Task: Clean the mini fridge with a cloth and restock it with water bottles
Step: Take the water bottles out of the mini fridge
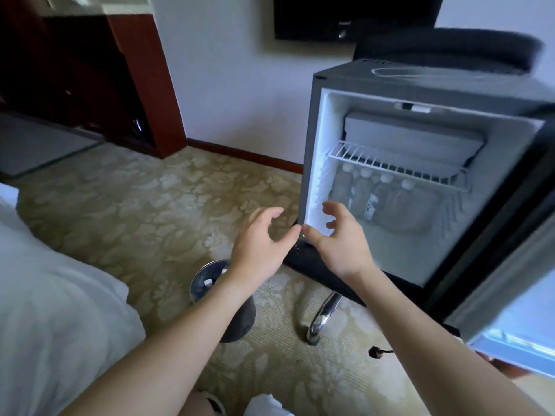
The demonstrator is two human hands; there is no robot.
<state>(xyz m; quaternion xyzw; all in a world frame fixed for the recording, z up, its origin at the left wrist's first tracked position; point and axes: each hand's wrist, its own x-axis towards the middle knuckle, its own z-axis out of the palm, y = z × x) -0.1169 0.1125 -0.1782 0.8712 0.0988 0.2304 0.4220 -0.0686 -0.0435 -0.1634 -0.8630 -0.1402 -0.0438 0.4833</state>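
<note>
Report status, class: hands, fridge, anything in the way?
Left hand and right hand open, empty, at fridge front. Door open; four bottles under wire shelf. Nothing blocking.

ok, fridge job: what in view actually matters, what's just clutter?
Job:
mini fridge, door open
water bottles under the wire shelf
left hand and right hand, both empty

Clutter:
waste bin
bed
chair leg
plug on carpet

Both hands raised, empty, fingers loosely curved (thumb tips near touching): left hand (260, 235), right hand (338, 235).
</note>
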